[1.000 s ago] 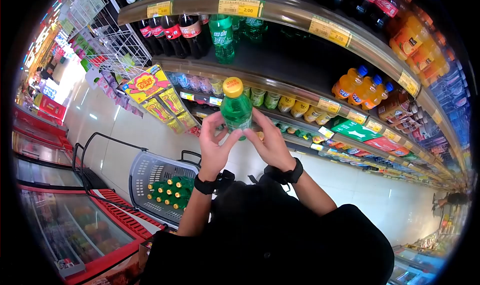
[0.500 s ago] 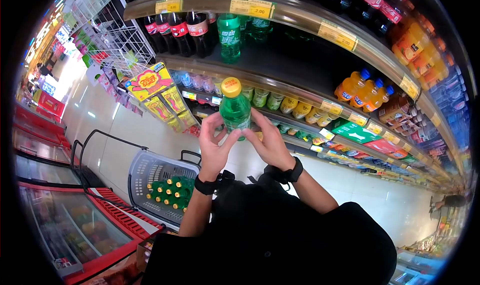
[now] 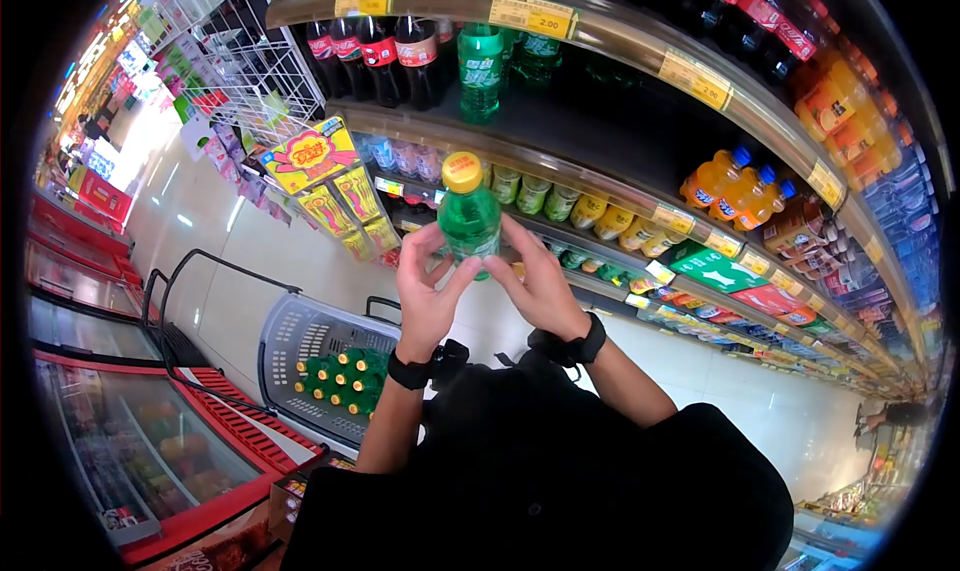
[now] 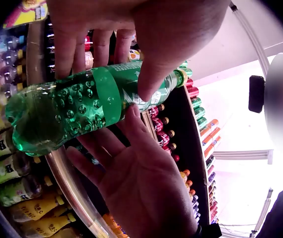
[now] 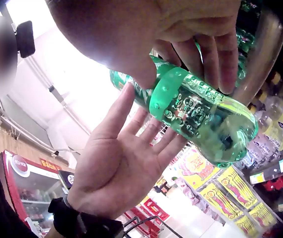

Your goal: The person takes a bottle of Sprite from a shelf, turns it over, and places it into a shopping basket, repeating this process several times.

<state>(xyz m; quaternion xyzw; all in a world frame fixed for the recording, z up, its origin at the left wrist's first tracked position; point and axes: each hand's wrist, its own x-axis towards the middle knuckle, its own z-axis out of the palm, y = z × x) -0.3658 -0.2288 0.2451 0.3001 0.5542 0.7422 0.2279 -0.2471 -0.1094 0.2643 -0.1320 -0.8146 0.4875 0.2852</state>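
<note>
In the head view, the shelf bottle [image 3: 480,74] shifts from left to right of the held bottle's [image 3: 468,219] cap. 3 orange drinks [image 3: 737,193] appear lower.

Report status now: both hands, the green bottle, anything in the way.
Left hand and right hand holding green bottle between them. Yellow cap on. Nothing seen blocking the bottle; basket with more bottles stands to the left.

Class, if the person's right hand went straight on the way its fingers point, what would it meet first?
The right hand would first meet the green bottle it holds; beyond, perhaps the shelf edge, though depth is unclear.
</note>
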